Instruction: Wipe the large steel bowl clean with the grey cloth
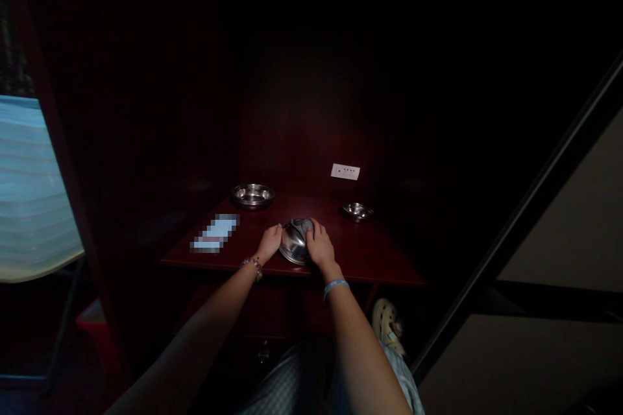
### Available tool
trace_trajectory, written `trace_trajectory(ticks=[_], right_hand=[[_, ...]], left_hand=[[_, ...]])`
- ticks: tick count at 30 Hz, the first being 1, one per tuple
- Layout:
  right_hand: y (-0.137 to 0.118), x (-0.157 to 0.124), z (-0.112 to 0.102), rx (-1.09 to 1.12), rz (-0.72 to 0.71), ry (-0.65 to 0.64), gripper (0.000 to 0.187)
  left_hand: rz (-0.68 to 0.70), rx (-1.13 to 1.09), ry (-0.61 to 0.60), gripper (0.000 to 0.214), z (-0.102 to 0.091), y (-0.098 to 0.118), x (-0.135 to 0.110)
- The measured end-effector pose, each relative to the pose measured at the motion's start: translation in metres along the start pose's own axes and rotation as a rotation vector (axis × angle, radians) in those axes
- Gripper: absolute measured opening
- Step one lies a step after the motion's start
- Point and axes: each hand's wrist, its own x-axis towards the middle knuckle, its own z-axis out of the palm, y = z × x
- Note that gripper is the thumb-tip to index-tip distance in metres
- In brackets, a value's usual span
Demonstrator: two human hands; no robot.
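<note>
A shiny metal bowl [293, 246] is tipped with its rounded outside showing, close to the front of a dark red desk [384, 253]. My left hand [270, 243] is closed on the left edge of the bowl. On its upper right side, my right hand [320, 245] presses a grey cloth [302, 225] against the metal, fingers curled over it. Part of the cloth is hidden under those fingers. Behind and to the left lies a wider metal dish [252, 196]. A smaller metal bowl [357, 211] rests at the back right.
A blurred-out bright flat object [215, 233] lies on the desk's left side. A white socket panel [345, 172] is on the back wall. Dark side walls enclose the desk. Below right is a pale clog [387, 324]; a red bin [95, 324] stands lower left.
</note>
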Motion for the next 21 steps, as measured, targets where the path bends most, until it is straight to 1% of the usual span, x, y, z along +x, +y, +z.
trace_trajectory(ticks=[6, 12, 17, 21], right_hand=[[-0.0028, -0.0015, -0.0024, -0.018, 0.011, -0.009, 0.046], [-0.004, -0.0015, -0.003, -0.017, 0.016, -0.009, 0.047], [-0.0039, -0.0013, -0.0029, -0.012, 0.015, -0.017, 0.047], [-0.0033, -0.0012, -0.0022, -0.017, 0.018, -0.019, 0.047]], left_hand=[[-0.008, -0.032, -0.006, 0.039, 0.0011, -0.0013, 0.0006], [0.018, -0.004, 0.026, 0.038, 0.0018, -0.0013, 0.0008], [0.007, -0.037, 0.024, 0.037, 0.0021, -0.0009, 0.0002], [0.018, -0.006, 0.036, 0.038, 0.0016, 0.0005, -0.0008]])
